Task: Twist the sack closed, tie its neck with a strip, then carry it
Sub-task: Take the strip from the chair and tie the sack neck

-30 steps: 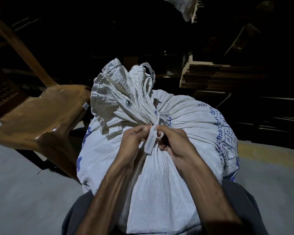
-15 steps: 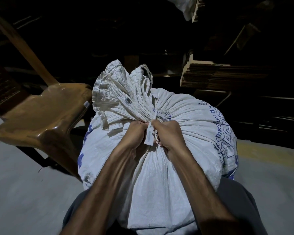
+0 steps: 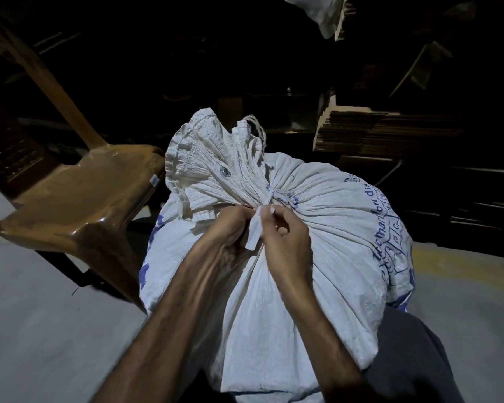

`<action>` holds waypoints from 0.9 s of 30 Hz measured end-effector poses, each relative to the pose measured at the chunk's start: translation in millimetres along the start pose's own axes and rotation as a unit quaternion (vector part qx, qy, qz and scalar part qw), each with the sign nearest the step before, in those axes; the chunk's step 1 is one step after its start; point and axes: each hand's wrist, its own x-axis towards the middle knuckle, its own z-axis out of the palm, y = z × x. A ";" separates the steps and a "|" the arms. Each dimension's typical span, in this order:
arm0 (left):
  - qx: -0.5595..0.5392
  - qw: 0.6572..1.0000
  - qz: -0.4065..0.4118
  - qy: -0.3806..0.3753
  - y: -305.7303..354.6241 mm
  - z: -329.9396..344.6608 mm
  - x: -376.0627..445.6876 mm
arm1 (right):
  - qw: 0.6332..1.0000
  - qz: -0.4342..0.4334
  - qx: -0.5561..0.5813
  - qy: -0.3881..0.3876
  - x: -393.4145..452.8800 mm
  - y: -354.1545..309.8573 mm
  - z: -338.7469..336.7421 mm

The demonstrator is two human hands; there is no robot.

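Observation:
A full white woven sack [image 3: 326,234] with blue print stands upright in front of me, its mouth gathered and twisted into a neck with the ruffled top fanned out behind. A white strip [image 3: 255,232] is wrapped round the neck, and its loose end hangs down between my hands. My left hand [image 3: 230,231] pinches the strip from the left, just below the neck. My right hand [image 3: 285,242] grips the strip from the right, fingers curled. Both hands touch the sack's front.
A brown plastic chair [image 3: 79,205] stands close on the left, touching the sack's side. Stacked flat cardboard [image 3: 390,132] lies at the back right in the dark. Grey concrete floor [image 3: 41,330] spreads left and right, with a yellow line [image 3: 463,263] at right.
My hands have drawn slightly back from the neck and spread apart, and the strip's loose end now hangs free between them. The sack has stayed in place.

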 end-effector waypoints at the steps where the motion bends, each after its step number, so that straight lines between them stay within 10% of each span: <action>1: 0.004 1.000 0.004 -0.002 -0.7 -0.2 0.2 | 1.000 0.018 0.022 -0.003 2.6 -0.6 -1.8; 27: 0.137 0.988 -0.063 -0.023 18.0 -10.5 31.2 | 0.977 0.130 0.092 -0.142 45.4 -6.9 -18.9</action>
